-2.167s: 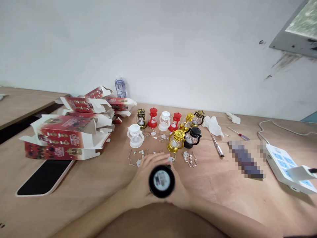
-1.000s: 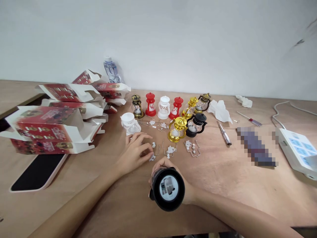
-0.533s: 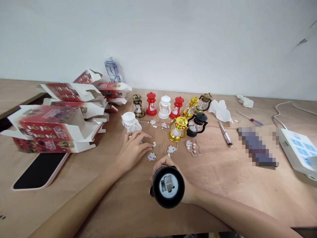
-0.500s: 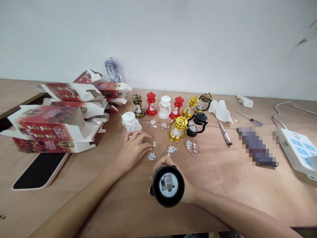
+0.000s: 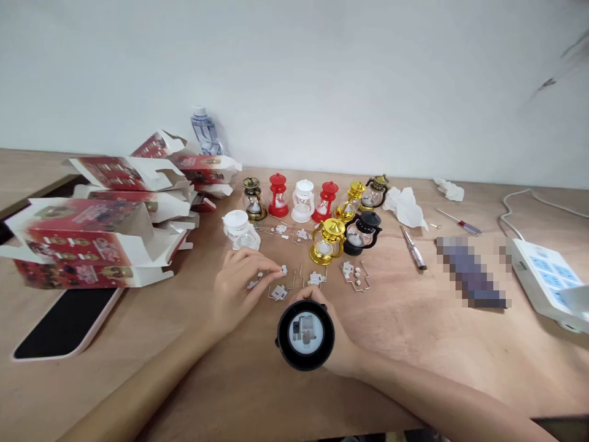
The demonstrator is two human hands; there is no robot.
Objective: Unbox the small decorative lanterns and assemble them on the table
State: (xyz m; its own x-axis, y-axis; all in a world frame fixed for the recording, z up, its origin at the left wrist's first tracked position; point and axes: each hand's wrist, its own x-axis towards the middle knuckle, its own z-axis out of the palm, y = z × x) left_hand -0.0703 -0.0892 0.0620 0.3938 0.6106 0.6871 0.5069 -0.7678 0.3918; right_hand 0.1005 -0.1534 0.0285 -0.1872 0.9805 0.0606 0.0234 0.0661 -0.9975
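Note:
My right hand [image 5: 329, 325] is wrapped round a black mini lantern [image 5: 281, 344], holding it with its hollow base toward me. Inside the base, a pale battery compartment [image 5: 304, 333] with metal contacts shows. My left hand [image 5: 242, 285] is over the table, thumb and forefinger pinched at what looks like a small button cell [image 5: 281, 271]. Around those fingertips lie white plastic battery covers [image 5: 278, 293], bent wire handles [image 5: 294, 281] and small round cells [image 5: 358, 274]. A white lantern [image 5: 240, 228] stands just beyond my left hand.
Behind stand several mini lanterns, including a red one [image 5: 278, 196], a gold one [image 5: 327, 240] and a black one [image 5: 362, 233]. Opened red boxes [image 5: 92, 233] and a phone [image 5: 64, 325] are at left. Screwdrivers [image 5: 414, 248], tissue [image 5: 405, 207] and a power strip [image 5: 545, 276] lie right.
My left thumb and forefinger have come together in a pinch among the small parts. The black lantern has shifted slightly up and left, with its base turned more squarely toward me.

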